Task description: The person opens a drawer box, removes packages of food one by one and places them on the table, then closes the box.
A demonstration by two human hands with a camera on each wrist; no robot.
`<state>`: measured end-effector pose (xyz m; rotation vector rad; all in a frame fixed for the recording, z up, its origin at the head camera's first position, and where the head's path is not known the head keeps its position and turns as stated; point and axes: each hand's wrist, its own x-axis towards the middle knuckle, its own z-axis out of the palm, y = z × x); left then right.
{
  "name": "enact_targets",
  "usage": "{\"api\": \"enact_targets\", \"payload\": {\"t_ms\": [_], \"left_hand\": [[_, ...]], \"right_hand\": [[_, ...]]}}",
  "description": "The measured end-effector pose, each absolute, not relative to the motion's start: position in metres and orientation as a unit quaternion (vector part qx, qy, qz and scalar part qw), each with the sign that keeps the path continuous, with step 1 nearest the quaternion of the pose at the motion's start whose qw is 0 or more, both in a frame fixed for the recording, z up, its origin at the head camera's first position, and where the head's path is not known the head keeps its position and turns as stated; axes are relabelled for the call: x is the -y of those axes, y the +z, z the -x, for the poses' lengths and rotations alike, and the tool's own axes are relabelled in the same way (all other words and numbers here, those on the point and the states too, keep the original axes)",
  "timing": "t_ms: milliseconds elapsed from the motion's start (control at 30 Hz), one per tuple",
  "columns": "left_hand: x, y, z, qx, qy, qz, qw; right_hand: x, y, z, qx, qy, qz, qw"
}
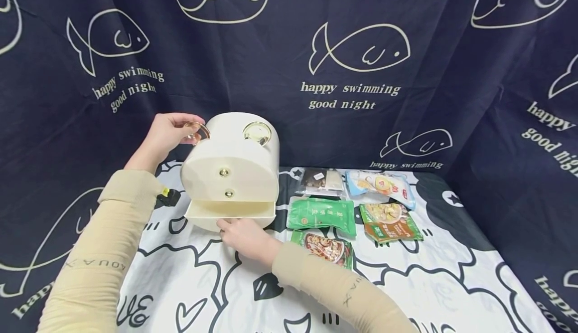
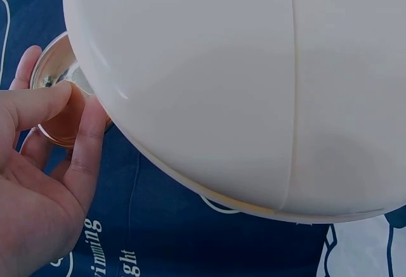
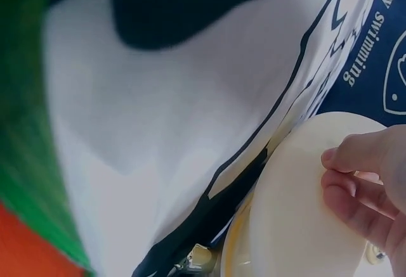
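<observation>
A cream rounded drawer box (image 1: 239,142) with gold knobs (image 1: 224,172) stands on the patterned cloth, its lowest drawer (image 1: 198,221) pulled out. My left hand (image 1: 169,132) grips the shiny gold round dish-shaped piece (image 1: 200,130) at the box's upper left. In the left wrist view, thumb and fingers pinch this gold piece (image 2: 57,115) beside the smooth white side of the box (image 2: 209,99). My right hand (image 1: 246,237) is at the lowest drawer's front. In the right wrist view its thumb and curled fingertips (image 3: 339,191) meet against that cream front (image 3: 298,207); what they pinch is hidden.
A second gold round piece (image 1: 257,133) sits at the box's upper right. To the right lie several food packets, among them a green pouch (image 1: 320,214), a blue-white pack (image 1: 381,185) and a clear bag (image 1: 320,181). A dark fish-print curtain (image 1: 280,72) hangs behind.
</observation>
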<state>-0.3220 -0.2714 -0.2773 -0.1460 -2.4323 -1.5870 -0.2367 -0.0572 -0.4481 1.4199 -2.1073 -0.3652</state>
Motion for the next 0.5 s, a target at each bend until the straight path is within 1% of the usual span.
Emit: {"api": "enact_targets", "payload": {"t_ms": [500], "left_hand": [[0.27, -0.276, 0.324, 0.834, -0.537, 0.052, 0.118]], "right_hand": [[0.059, -0.443, 0.25, 0.796, -0.14, -0.52, 0.278]]}}
